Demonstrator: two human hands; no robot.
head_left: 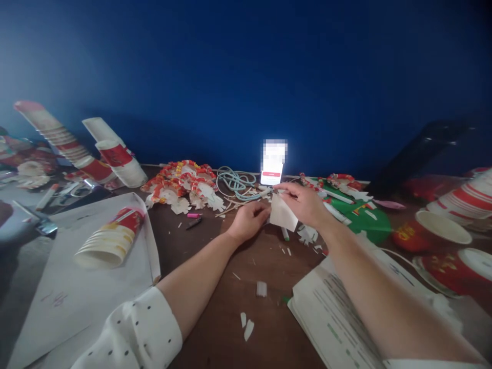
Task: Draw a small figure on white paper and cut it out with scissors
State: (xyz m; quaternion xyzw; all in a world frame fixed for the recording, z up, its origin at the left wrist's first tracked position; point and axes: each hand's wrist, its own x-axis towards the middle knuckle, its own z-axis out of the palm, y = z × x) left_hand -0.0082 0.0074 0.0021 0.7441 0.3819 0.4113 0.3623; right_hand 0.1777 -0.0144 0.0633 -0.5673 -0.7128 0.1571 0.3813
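Observation:
My right hand (305, 204) pinches a white piece of paper (283, 214) near its upper edge, with the index finger stretched over the top. My left hand (249, 221) is closed, its fingertips touching or very near the left edge of that paper; what they grip is hidden. Behind the hands a lit phone (271, 177) stands upright against the blue wall. Just under the paper lie a white marker (285, 233) and a cut-out white paper shape (307, 234).
Left of the hands are a heap of red-and-white paper cut-outs (184, 184), a pale blue cable (236, 182) and stacked paper cups (109, 241) on a white sheet (57, 277). At right lie a green disc (369, 225), printed papers (330, 312) and red cups (407, 230). Paper scraps (248, 329) dot the brown tabletop.

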